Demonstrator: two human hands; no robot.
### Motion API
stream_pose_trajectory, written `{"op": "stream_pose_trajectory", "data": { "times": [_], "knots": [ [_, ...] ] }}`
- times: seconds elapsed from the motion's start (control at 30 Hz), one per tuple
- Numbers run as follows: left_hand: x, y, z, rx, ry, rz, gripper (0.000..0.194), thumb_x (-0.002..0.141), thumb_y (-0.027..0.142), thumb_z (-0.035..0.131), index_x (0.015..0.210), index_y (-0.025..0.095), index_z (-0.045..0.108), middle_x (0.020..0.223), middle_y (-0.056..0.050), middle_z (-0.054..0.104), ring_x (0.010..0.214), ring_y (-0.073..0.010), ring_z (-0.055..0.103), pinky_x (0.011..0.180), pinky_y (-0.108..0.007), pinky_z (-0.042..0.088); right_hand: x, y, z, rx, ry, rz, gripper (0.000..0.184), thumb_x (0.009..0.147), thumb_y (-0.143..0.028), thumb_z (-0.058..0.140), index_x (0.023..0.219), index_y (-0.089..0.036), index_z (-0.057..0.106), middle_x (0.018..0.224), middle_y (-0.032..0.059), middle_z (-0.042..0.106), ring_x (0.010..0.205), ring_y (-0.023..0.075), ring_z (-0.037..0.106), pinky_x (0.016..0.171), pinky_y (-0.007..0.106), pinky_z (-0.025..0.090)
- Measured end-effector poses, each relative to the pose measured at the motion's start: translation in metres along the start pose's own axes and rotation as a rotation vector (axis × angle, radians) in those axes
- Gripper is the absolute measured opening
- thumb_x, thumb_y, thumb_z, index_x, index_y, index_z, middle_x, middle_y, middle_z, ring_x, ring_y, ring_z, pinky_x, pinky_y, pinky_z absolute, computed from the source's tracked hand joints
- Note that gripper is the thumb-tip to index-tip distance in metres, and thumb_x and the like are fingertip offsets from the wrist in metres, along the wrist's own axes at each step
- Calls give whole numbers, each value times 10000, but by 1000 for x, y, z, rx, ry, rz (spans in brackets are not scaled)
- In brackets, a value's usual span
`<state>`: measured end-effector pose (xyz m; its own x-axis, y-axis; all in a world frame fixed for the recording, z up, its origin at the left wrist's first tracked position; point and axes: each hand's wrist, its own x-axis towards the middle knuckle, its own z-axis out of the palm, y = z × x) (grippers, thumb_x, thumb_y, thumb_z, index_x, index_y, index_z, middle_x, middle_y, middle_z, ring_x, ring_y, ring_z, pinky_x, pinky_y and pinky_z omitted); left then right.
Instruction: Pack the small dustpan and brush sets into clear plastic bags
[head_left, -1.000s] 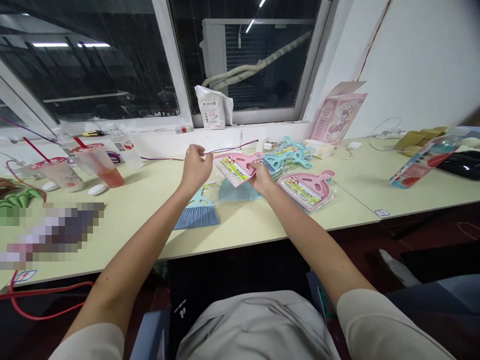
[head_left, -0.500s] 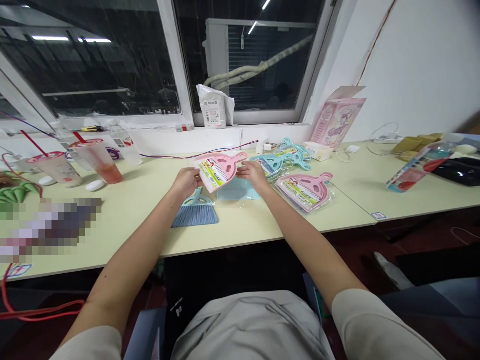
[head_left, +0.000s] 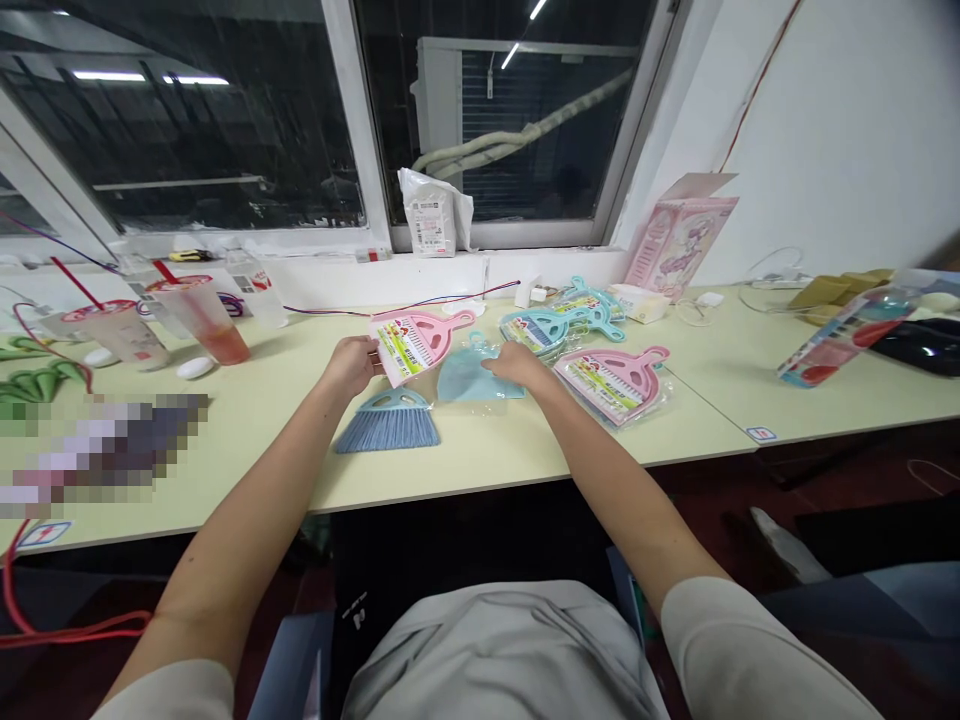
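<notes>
My left hand (head_left: 349, 364) grips the lower left edge of a pink mini dustpan (head_left: 417, 342) with a printed label and holds it tilted above the table. My right hand (head_left: 512, 363) rests on a light blue dustpan (head_left: 465, 375) lying flat on the table, with its fingers curled over the pan's right side. A small blue brush (head_left: 388, 423) lies just below the pink dustpan, bristles toward me.
Another packaged pink dustpan (head_left: 616, 380) lies right of my right hand, and a pile of teal ones (head_left: 559, 322) behind it. Two drink cups (head_left: 199, 320) stand at the far left. A pink box (head_left: 679, 240) leans on the wall. The cream table (head_left: 480, 460) ends near me.
My left hand came down and took the pink dustpan, then carried it left. My right hand let go of it and dropped onto the light blue dustpan.
</notes>
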<state>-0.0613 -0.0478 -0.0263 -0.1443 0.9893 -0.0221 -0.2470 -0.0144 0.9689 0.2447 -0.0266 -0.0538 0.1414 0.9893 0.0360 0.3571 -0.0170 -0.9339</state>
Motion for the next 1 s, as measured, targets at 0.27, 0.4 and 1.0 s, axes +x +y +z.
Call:
{"op": "stream_pose_trajectory", "data": {
  "times": [0.27, 0.4, 1.0],
  "knots": [
    [-1, -7, 4, -4, 0, -7, 261, 786, 65, 607, 1034, 44, 685, 951, -208, 759, 869, -308, 755, 838, -515, 636, -12, -8, -7, -165, -255, 49, 254, 635, -129, 876, 571, -198, 640, 339, -70, 395, 359, 112, 371, 407, 244, 278],
    [-1, -9, 5, 19, -1, -2, 222, 787, 71, 598, 992, 52, 680, 954, -208, 755, 850, -296, 748, 821, -496, 634, -10, -4, -1, 55, -274, 81, 295, 555, -2, 835, 577, -193, 610, 360, -86, 419, 369, 76, 317, 379, 208, 200],
    [13, 12, -25, 175, -15, 28, 215, 687, 68, 614, 891, 82, 681, 870, -162, 715, 705, -244, 677, 625, -369, 554, 24, -8, -52, 315, 163, -143, 80, 756, -193, 579, 682, -182, 605, 795, 64, 757, 650, 151, 667, 520, 234, 415]
  ]
}}
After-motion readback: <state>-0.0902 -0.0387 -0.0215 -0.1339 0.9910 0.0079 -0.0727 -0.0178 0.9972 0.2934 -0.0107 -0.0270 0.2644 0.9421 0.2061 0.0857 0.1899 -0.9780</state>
